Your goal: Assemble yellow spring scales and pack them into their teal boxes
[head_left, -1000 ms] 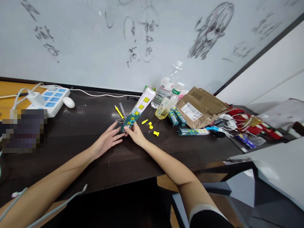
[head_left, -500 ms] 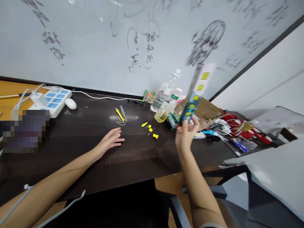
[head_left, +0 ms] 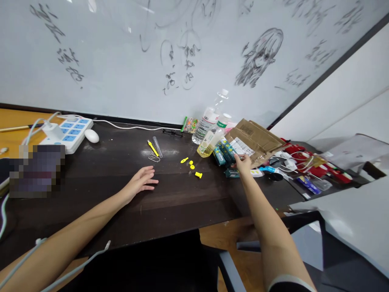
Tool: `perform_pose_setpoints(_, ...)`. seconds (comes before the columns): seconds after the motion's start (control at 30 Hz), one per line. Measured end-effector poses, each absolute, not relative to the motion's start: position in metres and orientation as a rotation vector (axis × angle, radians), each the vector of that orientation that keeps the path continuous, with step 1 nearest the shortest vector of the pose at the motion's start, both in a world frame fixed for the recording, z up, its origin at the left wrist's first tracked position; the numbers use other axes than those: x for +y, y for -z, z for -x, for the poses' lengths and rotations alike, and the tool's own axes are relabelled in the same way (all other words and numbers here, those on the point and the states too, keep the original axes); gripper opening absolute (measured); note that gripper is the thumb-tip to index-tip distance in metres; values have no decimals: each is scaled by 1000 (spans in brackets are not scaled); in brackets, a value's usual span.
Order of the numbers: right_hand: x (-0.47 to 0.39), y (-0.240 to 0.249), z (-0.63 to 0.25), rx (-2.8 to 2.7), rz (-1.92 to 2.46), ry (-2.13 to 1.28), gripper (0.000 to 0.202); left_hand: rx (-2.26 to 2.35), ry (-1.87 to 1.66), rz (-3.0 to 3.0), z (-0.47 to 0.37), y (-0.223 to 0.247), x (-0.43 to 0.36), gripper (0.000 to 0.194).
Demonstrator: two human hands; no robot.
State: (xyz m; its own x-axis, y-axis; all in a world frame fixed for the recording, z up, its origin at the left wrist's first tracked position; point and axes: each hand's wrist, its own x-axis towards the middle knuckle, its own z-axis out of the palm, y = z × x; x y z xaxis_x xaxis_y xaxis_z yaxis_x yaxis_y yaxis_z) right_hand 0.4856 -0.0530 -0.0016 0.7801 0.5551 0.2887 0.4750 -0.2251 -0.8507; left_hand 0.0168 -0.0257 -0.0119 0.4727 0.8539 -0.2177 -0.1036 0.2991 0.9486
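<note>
My left hand (head_left: 140, 183) rests palm down over the dark table (head_left: 170, 202), fingers spread, holding nothing. Beyond it lie a yellow pen-like piece (head_left: 152, 148), a clear tube (head_left: 157, 146) and a bent wire clip (head_left: 154, 158). Small yellow parts are scattered to its right, among them a flanged yellow piece (head_left: 198, 174). My right hand (head_left: 244, 164) is closed on the near end of a slim teal box (head_left: 228, 151), low among similar boxes. One teal box (head_left: 218, 156) leans beside it, and another (head_left: 231, 173) lies in front. My fingers partly cover the held box.
A water bottle (head_left: 204, 126) and a bottle of yellow liquid (head_left: 209, 144) stand behind the boxes. A brown cardboard package (head_left: 258, 136) leans to the right, near tangled cables. At left are a power strip (head_left: 74, 136) and a white mouse (head_left: 91, 136). A whiteboard (head_left: 121, 61) rises behind.
My right hand has lowered the teal box from upright in the air down to the other boxes beside the cardboard package. My left hand has stayed almost still.
</note>
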Motion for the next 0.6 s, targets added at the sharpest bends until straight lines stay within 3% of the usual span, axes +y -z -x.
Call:
perform_pose_setpoints(0.17,-51,-7,-479,-1009,2123,151,29,868,-726,-1119,-18,13,-25,39)
perform_pose_setpoints(0.33,-54,-8,-464,-1221,2496,476,39,854,-729,-1148,-20,22,-21,39)
perform_pose_setpoints(0.6,-56,-9,-460,-1273,2515,574,40,834,-723,-1151,-18,19,-23,39)
